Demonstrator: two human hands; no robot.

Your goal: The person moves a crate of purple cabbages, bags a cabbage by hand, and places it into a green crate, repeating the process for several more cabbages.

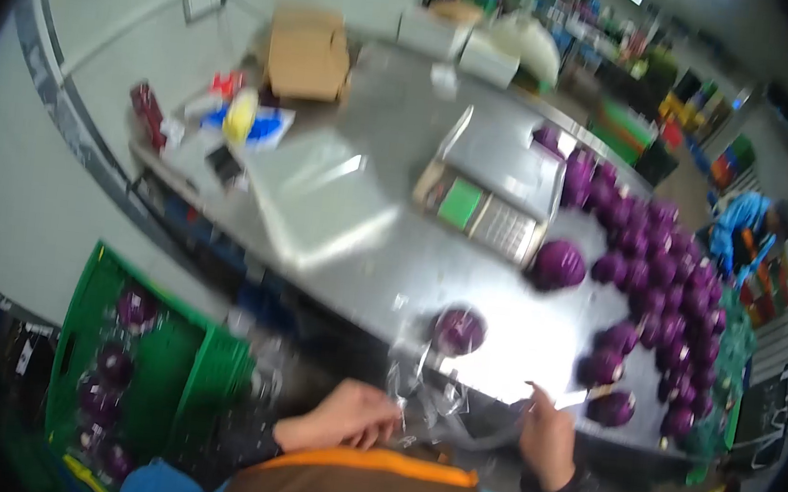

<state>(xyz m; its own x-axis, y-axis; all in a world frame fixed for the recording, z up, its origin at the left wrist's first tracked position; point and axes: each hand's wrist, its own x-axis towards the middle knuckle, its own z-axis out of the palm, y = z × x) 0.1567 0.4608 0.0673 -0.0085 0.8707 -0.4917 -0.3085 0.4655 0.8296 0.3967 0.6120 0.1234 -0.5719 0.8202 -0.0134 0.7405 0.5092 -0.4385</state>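
Pale wall (150,9) to the left beyond the scale (459,202), and a busy workroom in the far right distance, with a person in blue (740,225) bent among coloured crates. Under the scale, a shiny metal tabletop (400,276) with bright glare nearer the camera.

To the right of the scale, a long heap of purple cabbages (666,265) with pale stem ends, curving down toward the near edge, and green netting (737,349) along its outer side. Just beside the scale's near right corner, a larger cabbage (560,265). Nearer than the scale, close to the tabletop's front edge, a lone cabbage (460,332) with glints across it; too blurred to tell whether wrapped.

Nearer still, below the lone cabbage, clear plastic film (440,405) between both hands. Left hand (347,416) bent inward, fingertips pinched together on the film. Right hand (546,440) raised at the film's other side, with fingers partly curled and one pointing up; impossible to tell whether gripping.

Left of the scale, a pile of clear sheets (322,200), then a yellow roll (239,116) on a blue-and-white packet (272,128), and a dark red item (148,115). Farther back than the scale, an open cardboard box (308,55) to the left and white boxes (431,34) behind. Well to the lower left of the scale, below tabletop level, a green crate (209,361) with shiny, bagged-looking cabbages (115,364) inside.
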